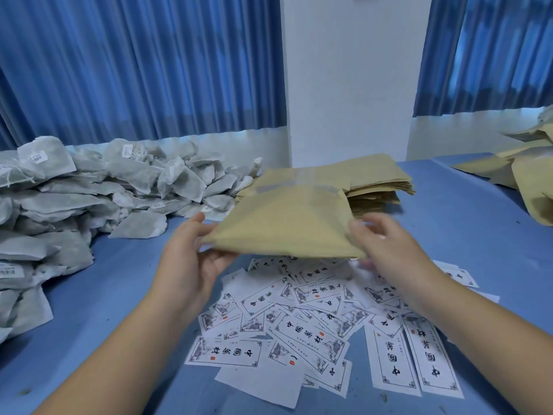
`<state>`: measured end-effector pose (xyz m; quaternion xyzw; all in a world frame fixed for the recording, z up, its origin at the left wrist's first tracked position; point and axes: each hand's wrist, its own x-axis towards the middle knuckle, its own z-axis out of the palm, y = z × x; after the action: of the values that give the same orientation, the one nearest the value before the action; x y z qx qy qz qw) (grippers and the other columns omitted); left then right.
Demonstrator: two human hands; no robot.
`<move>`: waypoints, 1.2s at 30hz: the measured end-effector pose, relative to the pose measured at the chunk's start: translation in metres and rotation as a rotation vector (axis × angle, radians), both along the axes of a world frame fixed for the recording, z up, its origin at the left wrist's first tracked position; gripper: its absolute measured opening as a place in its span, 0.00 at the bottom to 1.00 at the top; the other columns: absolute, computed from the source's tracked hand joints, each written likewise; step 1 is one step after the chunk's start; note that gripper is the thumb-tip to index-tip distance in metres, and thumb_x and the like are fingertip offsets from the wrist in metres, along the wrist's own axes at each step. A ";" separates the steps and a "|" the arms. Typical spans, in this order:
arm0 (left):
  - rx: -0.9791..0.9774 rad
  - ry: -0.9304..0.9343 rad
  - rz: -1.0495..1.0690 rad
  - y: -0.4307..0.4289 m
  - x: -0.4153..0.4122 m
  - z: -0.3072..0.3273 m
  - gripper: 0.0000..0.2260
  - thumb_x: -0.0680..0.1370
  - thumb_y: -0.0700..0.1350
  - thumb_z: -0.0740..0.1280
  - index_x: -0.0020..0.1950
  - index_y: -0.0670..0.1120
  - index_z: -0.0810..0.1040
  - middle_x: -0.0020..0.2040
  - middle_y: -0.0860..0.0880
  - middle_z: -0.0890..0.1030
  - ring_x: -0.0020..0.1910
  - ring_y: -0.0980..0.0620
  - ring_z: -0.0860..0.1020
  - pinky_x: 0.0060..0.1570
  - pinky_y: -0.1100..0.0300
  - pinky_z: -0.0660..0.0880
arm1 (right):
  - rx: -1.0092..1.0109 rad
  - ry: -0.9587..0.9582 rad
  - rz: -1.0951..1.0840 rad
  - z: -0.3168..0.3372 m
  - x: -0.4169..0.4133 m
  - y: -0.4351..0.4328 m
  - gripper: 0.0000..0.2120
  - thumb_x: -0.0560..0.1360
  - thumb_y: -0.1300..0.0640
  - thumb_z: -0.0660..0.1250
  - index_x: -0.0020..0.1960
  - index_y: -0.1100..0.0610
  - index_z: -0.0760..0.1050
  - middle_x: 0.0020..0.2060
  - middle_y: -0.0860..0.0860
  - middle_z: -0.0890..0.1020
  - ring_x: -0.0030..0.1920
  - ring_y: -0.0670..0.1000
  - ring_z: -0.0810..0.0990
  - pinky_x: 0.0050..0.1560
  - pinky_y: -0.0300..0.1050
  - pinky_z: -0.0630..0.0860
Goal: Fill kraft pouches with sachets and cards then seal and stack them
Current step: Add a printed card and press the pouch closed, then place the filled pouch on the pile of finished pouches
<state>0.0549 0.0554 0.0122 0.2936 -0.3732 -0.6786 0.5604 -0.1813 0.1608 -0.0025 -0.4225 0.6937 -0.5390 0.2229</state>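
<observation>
A kraft pouch (287,220) hangs flat above the blue table, over the spread of printed white cards (299,327). My left hand (191,259) grips its near left corner, thumb on top and fingers beneath. My right hand (386,247) is blurred at the pouch's right edge, its fingers curled against that edge. A big heap of grey-white sachets (89,190) lies at the left. Behind the held pouch sits a stack of empty kraft pouches (377,178).
More kraft pouches (526,172) lie loosely piled at the far right edge of the table. A white pillar (350,85) and blue curtains (134,64) stand behind. Bare blue tabletop (466,223) shows right of the stack.
</observation>
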 end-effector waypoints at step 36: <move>0.163 -0.142 -0.681 0.132 -0.275 0.047 0.07 0.77 0.36 0.65 0.40 0.43 0.71 0.23 0.49 0.69 0.16 0.58 0.67 0.16 0.70 0.64 | -0.404 -0.398 0.069 0.053 -0.152 0.178 0.26 0.65 0.63 0.70 0.62 0.55 0.69 0.49 0.57 0.84 0.39 0.59 0.84 0.27 0.39 0.72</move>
<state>-0.2203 0.1870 0.0588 0.2427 -0.4322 -0.8319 0.2495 -0.3335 0.3386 0.0501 -0.3677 0.4998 -0.7308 0.2844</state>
